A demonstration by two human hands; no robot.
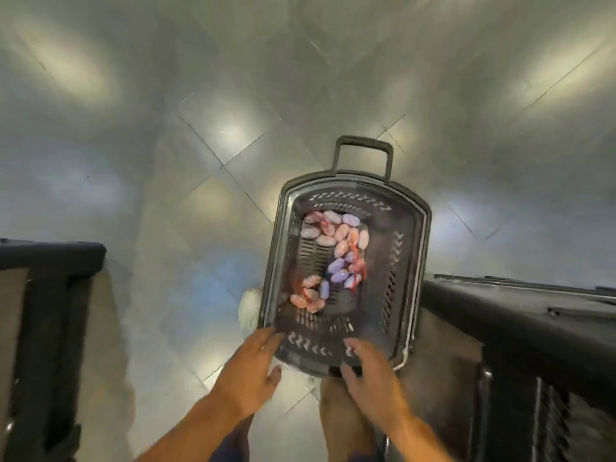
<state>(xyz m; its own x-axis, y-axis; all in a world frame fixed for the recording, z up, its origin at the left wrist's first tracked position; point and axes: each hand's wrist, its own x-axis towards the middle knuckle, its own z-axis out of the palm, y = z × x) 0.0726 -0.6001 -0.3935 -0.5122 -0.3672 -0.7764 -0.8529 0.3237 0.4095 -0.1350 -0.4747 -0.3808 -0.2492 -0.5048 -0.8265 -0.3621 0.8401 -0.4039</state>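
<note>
A dark plastic shopping basket point(410, 248) with slotted walls stands on the tiled floor, its pull handle point(363, 151) at the far end. Inside lie netted bags of small pink and purple oval things point(336, 255), in one bunch at the far end and another nearer me. My left hand point(248, 371) reaches to the basket's near left corner with its fingers stretched toward the rim. My right hand point(370, 378) lies over the near rim, fingers extended onto it. The picture is blurred, so I cannot tell whether either hand grips the rim.
Grey glossy floor tiles point(213, 135) spread all around. A dark display stand point(50, 295) is at the left and a black shelf unit point(520, 331) at the right, close to the basket. My legs show below the hands, and a white shoe point(250, 310) sits by the basket's left side.
</note>
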